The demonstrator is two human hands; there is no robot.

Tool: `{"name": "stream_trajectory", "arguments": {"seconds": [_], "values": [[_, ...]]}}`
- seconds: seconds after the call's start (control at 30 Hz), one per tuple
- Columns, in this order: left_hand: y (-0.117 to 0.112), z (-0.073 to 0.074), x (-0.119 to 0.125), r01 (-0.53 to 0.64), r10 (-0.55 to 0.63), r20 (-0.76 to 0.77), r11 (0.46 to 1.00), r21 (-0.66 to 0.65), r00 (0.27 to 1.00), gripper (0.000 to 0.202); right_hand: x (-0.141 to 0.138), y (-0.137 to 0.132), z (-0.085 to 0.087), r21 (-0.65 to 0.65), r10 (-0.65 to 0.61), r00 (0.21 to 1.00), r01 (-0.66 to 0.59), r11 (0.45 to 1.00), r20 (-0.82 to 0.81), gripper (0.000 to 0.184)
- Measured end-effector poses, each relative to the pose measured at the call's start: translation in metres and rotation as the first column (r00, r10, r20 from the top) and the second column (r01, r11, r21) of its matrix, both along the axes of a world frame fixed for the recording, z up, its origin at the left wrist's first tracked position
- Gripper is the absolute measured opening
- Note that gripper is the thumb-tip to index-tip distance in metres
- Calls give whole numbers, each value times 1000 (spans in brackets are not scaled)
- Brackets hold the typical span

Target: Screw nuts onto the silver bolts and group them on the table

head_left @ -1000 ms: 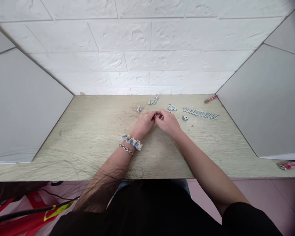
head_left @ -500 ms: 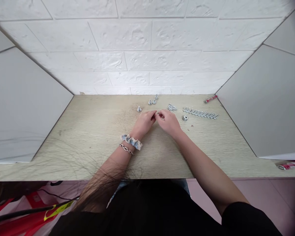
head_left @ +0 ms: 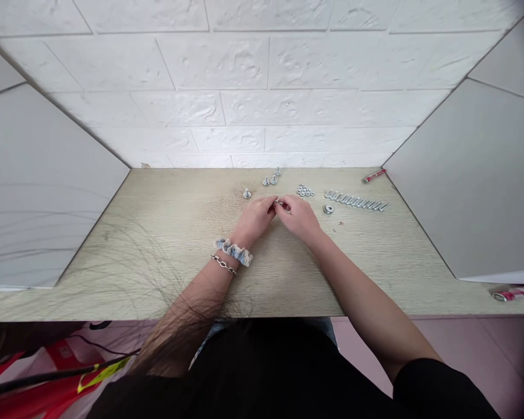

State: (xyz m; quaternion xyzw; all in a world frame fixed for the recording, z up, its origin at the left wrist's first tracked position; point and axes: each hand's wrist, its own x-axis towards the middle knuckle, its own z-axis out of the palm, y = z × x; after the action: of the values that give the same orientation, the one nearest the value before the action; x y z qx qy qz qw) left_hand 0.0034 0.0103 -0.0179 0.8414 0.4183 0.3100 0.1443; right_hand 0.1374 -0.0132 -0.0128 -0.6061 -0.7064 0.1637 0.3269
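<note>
My left hand and my right hand meet fingertip to fingertip over the wooden desk, both pinched on one small metal bolt held between them. A scrunchie and a chain bracelet sit on my left wrist. Just behind the hands lie a pile of small nuts, several upright assembled bolts and a single one. A row of loose bolts lies to the right, with a washer-like piece in front of it.
White panels wall the desk on the left and right, with a white brick wall behind. A red pen-like object lies at the back right corner, another red object at the right front edge. Loose hair strands hang over the near left.
Both hands stay together on the small bolt; fingers have shifted only slightly. Hair strands have drifted over the near left of the desk.
</note>
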Motion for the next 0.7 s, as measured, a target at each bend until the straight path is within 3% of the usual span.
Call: {"name": "stream_trajectory", "arguments": {"seconds": [0.2,0.7], "values": [[0,1,-1,49,-49,41,999,2,998,28,-1,0,0,8,8,998,-7,1000,-65,14],[-5,7,-1,50,-49,8,995,-81,999,25,-1,0,0,-20,8,1000,-8,1000,4,16]]}}
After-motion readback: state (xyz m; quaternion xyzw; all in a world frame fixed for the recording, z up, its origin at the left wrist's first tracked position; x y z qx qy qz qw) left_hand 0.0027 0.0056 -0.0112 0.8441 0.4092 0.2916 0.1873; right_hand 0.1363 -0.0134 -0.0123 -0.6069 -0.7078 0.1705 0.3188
